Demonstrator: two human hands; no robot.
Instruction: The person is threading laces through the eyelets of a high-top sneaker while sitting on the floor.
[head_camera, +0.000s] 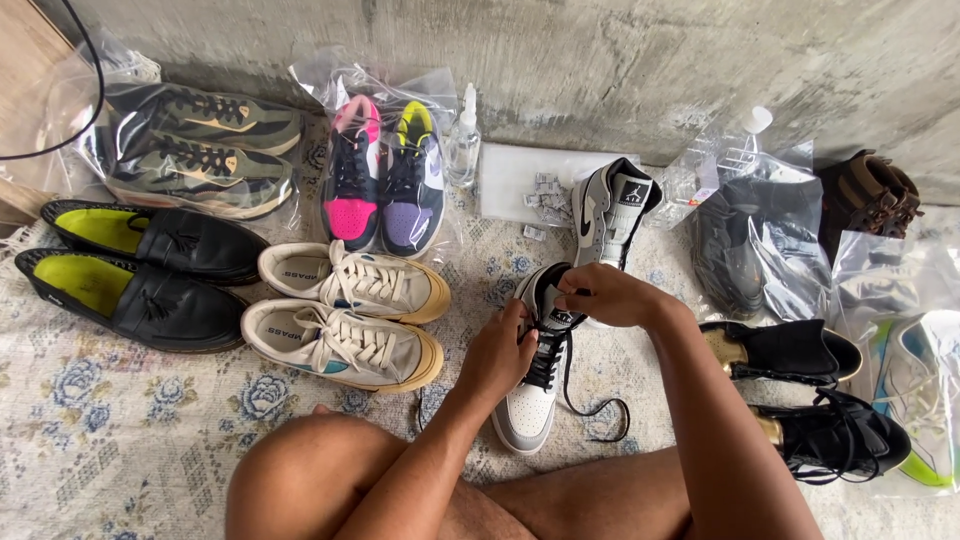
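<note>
Both hands on grey/white high-top sneaker (532, 400), directly under them on rug (120, 420). L hand (497, 352) grips its collar; R hand (608, 296) pinches tongue top. Matching sneaker (610, 210) stands just beyond R hand; cream sneakers (345, 310) left of L hand.

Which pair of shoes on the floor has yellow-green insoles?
The black tasselled loafers at far left; no other unbagged pair shows a bright yellow-green lining.

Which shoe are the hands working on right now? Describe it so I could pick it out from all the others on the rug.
Start at the concrete wall and come down the flowered rug to just in front of the person's knees. There the left hand and right hand hold a grey-and-white high-top sneaker with loose black laces. Its twin stands behind it, untouched; no other pair shares those colours.
</note>
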